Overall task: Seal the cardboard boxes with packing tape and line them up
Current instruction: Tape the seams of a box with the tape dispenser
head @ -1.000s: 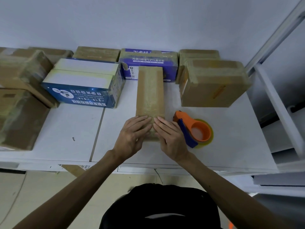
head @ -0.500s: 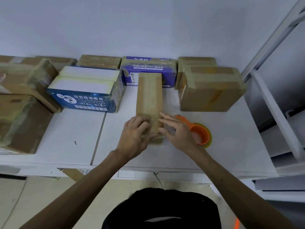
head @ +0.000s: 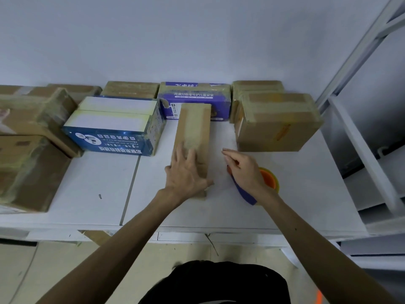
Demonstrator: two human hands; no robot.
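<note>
White table (head: 306,194), pale wall (head: 197,40), rack (head: 361,150) at 3 o'clock | nine boxes (head: 278,123), one tape dispenser (head: 268,178) | left hand (head: 186,174) spread flat on central narrow box (head: 194,126) | right hand (head: 245,170) loosely curled over dispenser, grip unclear

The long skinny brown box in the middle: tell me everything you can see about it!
The long skinny box looks like brown cardboard, with a strip of tape along its top. It lies flat on the white table, pointing away from the person, its far end near the purple box. The left hand rests flat on its near end.
</note>
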